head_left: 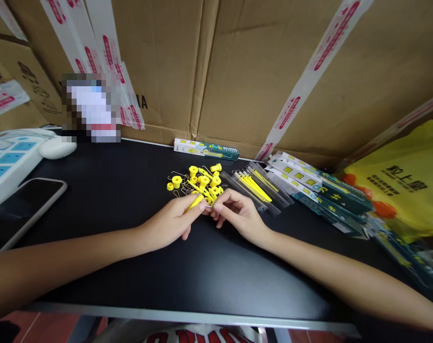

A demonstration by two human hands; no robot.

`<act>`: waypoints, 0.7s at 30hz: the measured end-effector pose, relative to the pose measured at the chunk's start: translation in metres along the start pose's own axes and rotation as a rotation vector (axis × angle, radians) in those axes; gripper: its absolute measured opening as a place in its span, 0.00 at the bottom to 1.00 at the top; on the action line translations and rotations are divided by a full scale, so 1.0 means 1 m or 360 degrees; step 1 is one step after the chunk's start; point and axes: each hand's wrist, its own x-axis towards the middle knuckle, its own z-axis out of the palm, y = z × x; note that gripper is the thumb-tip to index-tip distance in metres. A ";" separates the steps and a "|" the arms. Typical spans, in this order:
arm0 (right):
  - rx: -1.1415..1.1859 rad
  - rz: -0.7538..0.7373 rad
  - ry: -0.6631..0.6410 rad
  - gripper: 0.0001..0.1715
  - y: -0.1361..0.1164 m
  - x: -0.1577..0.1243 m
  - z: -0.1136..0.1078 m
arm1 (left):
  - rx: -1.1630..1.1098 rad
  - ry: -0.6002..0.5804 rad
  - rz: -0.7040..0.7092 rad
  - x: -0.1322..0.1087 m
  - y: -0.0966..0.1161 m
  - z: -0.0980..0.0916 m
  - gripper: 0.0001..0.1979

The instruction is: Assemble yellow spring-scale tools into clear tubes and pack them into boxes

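left hand (171, 220): thumb over curled fingers | right hand (243, 216): pinching | hands: close together | forearms (69, 257): angled inward

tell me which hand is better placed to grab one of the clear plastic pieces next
Right, probably: the right hand is nearer the clear plastic pieces; the left hand grips a yellow piece.
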 end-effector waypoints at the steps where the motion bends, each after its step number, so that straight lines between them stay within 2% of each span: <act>1: -0.0025 0.0007 -0.0006 0.13 0.000 0.000 0.000 | 0.0071 -0.0030 -0.0025 0.000 0.001 -0.001 0.16; 5: -0.0142 0.0070 -0.0042 0.14 0.000 -0.001 0.001 | 0.0190 -0.0034 0.0000 0.000 0.005 -0.006 0.18; 8: -0.0232 0.0071 -0.0070 0.15 0.000 -0.002 0.002 | 0.0292 0.0018 0.0072 0.001 0.005 -0.008 0.14; 10: -0.0274 0.0056 -0.0072 0.15 0.000 -0.003 0.003 | 0.0398 -0.0021 0.0101 0.001 0.004 -0.008 0.12; 15: -0.0275 0.0054 -0.0054 0.17 0.002 -0.003 0.002 | 0.0275 -0.0233 -0.0125 -0.001 0.005 -0.008 0.13; 21: -0.0440 -0.0093 -0.0081 0.15 0.003 -0.001 0.001 | 0.0297 -0.0257 -0.0122 -0.002 0.006 -0.007 0.13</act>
